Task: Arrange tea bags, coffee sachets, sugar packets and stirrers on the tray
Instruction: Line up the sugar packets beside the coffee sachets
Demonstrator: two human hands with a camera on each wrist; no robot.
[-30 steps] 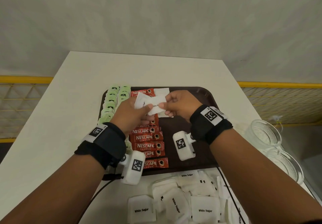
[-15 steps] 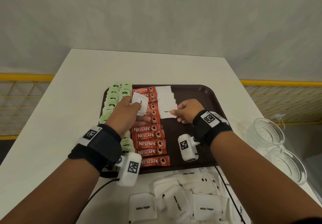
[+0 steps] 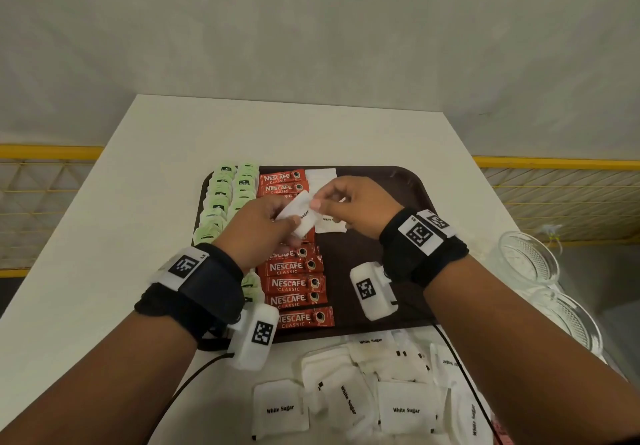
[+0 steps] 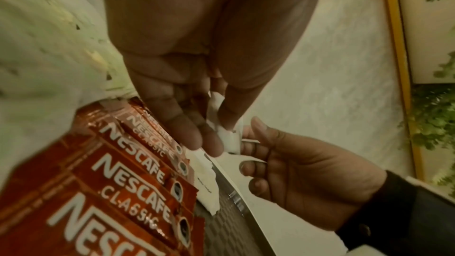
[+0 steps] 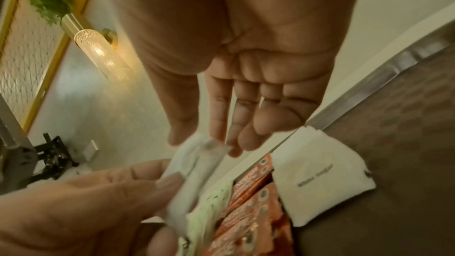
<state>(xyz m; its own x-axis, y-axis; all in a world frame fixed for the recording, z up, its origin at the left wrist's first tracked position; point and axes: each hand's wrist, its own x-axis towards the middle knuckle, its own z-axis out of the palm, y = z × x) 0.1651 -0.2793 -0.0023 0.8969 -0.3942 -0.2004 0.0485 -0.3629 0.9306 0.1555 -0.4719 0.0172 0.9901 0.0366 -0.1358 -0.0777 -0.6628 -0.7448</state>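
Observation:
A dark brown tray [image 3: 398, 188] carries two columns of green tea bags [image 3: 235, 184], one column of red Nescafe coffee sachets [image 3: 294, 283] and a short column of white sugar packets [image 3: 329, 224]. Above the sachets my left hand [image 3: 287, 219] grips a white sugar packet [image 3: 299, 214] between thumb and fingers. My right hand [image 3: 322, 203] meets it from the right and pinches the packet's free end. The left wrist view shows the packet [image 4: 227, 139] between both hands. It appears blurred [image 5: 194, 163] in the right wrist view.
A loose pile of white sugar packets [image 3: 363, 392] lies on the white table [image 3: 138, 202] just in front of the tray. Two glass bowls [image 3: 530, 261] stand at the table's right edge. The tray's right half is bare.
My right hand laid a sugar packet at the near end of the tray's sugar column, then came back up to the packet in my left hand. The left hand stayed over the sachets.

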